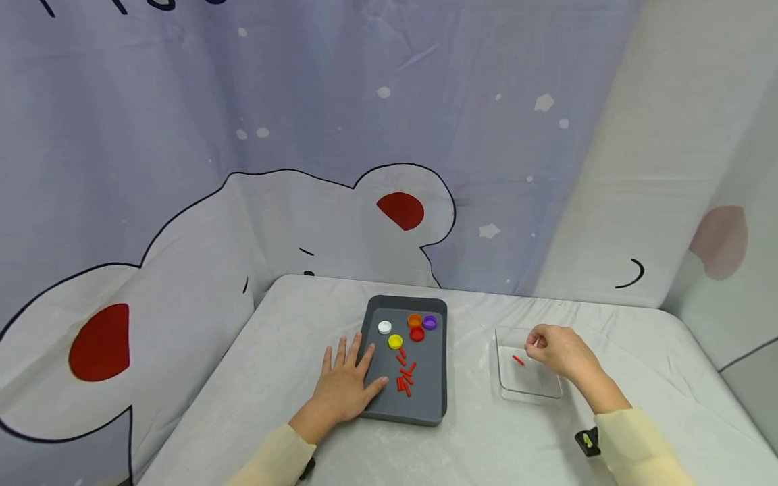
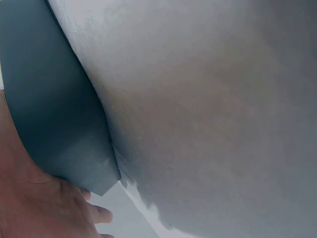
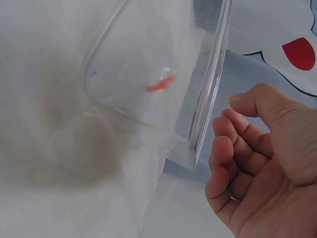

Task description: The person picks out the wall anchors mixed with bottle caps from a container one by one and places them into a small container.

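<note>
Two hands are at work, so start with the right hand [image 1: 556, 347]: it hovers over the far corner of the clear tray [image 1: 529, 390], fingers loosely curled, and the wrist view shows nothing between them. Just beneath lies one red stick [image 1: 518, 360], flat on the clear tray's floor and apart from the fingers. That stick looks tiny, light and stiff, and probably rolls or skids on smooth plastic, so a fingertip pinch across its middle seems the surest hold. The clear tray looks thin and light too, and a nudge could likely slide it.

Over to the left hand [image 1: 343, 388]: fingers spread and flat, palm on the surface [image 1: 486, 445], fingertips resting on the near left rim of the grey tray [image 1: 434, 405], steadying it. Inside, a small heap of red sticks [image 1: 405, 378] sits close to those fingers, lying across one another, so lifting one may stir its neighbours. Farther back sit bottle caps: white cap [image 1: 385, 327], yellow cap [image 1: 396, 341], red cap [image 1: 417, 334], orange cap [image 1: 415, 320], purple cap [image 1: 430, 322]. Bare cloth lies between the two trays; only the raised tray walls stand in the way.
</note>
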A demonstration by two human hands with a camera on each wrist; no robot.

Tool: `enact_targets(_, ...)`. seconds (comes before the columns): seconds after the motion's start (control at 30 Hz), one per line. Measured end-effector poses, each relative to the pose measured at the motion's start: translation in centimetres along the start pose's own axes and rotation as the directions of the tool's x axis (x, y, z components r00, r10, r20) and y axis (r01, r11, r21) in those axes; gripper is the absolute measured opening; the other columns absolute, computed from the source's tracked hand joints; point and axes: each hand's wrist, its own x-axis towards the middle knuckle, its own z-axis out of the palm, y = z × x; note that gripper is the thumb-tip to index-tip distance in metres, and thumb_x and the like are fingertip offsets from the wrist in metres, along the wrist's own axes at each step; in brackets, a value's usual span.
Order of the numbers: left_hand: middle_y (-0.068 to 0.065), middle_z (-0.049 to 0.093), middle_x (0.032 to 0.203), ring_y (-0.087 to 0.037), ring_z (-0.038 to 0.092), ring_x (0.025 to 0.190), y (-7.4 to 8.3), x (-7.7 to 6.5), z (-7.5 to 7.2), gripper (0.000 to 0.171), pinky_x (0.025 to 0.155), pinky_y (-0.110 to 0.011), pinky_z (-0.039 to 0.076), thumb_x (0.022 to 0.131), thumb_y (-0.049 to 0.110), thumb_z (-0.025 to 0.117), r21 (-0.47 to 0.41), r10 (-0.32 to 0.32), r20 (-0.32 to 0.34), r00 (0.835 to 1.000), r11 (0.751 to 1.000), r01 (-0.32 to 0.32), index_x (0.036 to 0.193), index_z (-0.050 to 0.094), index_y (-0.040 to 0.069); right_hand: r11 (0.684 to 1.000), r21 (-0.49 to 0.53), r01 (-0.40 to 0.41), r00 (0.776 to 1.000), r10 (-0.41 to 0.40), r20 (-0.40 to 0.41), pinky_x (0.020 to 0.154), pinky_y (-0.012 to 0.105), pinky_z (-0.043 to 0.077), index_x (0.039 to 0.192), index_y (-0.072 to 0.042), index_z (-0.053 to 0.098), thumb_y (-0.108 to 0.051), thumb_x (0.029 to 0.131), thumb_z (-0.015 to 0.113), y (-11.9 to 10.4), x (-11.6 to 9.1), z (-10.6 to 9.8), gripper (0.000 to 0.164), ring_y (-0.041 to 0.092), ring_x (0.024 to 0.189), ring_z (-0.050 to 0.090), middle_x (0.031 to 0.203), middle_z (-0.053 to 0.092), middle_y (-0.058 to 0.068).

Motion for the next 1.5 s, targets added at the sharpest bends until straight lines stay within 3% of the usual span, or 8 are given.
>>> enact_targets(0.17,-0.012,0.01,0.17,-0.043,0.005,0.155,-0.2,0.1,0.3,0.082,0.12,-0.064,0.004,0.098,0.072,0.036,0.008,-0.008,-0.002,1.0,1.0,0.008,0.161,0.03,0.02,1.0,0.025,0.011,1.0,-0.011,0.002,0.059,0.031,0.039,0.086,-0.013,0.068,-0.016,0.085,0.07,-0.9,0.2,0.3,0.004,0.013,0.065,0.048,0.072,0.055,-0.004)
enact_targets(0.4,-0.014,0.014,0.169,-0.045,0.007,0.154,-0.2,0.0,0.4,0.081,0.119,-0.066,0.004,0.098,0.071,0.039,-0.023,0.006,-0.039,0.999,1.0,-0.007,0.16,0.034,0.018,0.997,0.061,0.055,0.998,-0.056,0.027,0.06,0.031,0.041,0.09,-0.013,0.069,-0.015,0.088,0.069,-3.7,1.2,0.9,0.004,0.012,0.063,0.05,0.07,0.057,-0.006)
enact_targets(0.63,-0.014,0.013,0.169,-0.045,0.007,0.154,-0.1,-0.1,0.1,0.08,0.12,-0.065,0.004,0.099,0.068,0.04,-0.021,-0.001,-0.009,1.0,1.0,0.0,0.16,0.033,0.017,0.99,0.089,0.111,0.991,-0.118,0.071,0.062,0.031,0.042,0.095,-0.011,0.07,-0.015,0.089,0.073,-6.7,2.3,2.3,0.007,0.012,0.065,0.049,0.075,0.057,-0.004)
enact_targets(1.07,-0.016,0.014,0.169,-0.046,0.009,0.154,0.1,-0.5,-0.4,0.078,0.12,-0.065,0.004,0.1,0.065,0.043,-0.039,0.01,-0.007,1.0,0.999,-0.011,0.159,0.035,0.015,0.953,0.116,0.279,0.952,-0.291,0.099,0.063,0.028,0.044,0.094,-0.008,0.073,-0.011,0.085,0.077,-10.7,4.3,5.6,0.011,0.01,0.068,0.05,0.075,0.058,-0.005)
enact_targets(1.33,-0.014,0.014,0.169,-0.044,0.008,0.154,0.3,-0.3,-0.5,0.079,0.12,-0.065,0.006,0.1,0.068,0.039,-0.028,0.004,-0.007,1.0,1.0,-0.004,0.16,0.034,0.018,0.947,0.126,0.297,0.941,-0.312,0.129,0.069,0.03,0.048,0.097,-0.006,0.075,-0.011,0.084,0.08,-12.5,4.7,7.1,0.014,0.014,0.076,0.052,0.083,0.061,0.0)
enact_targets(1.5,-0.014,0.013,0.169,-0.044,0.008,0.154,0.3,-0.3,-0.5,0.078,0.12,-0.065,0.005,0.1,0.068,0.04,-0.023,0.002,-0.001,1.0,1.0,-0.002,0.16,0.034,0.018,0.935,0.146,0.323,0.922,-0.345,0.174,0.077,0.036,0.051,0.098,-0.006,0.075,-0.009,0.084,0.081,-13.2,4.9,8.0,0.016,0.021,0.084,0.058,0.094,0.067,0.001)
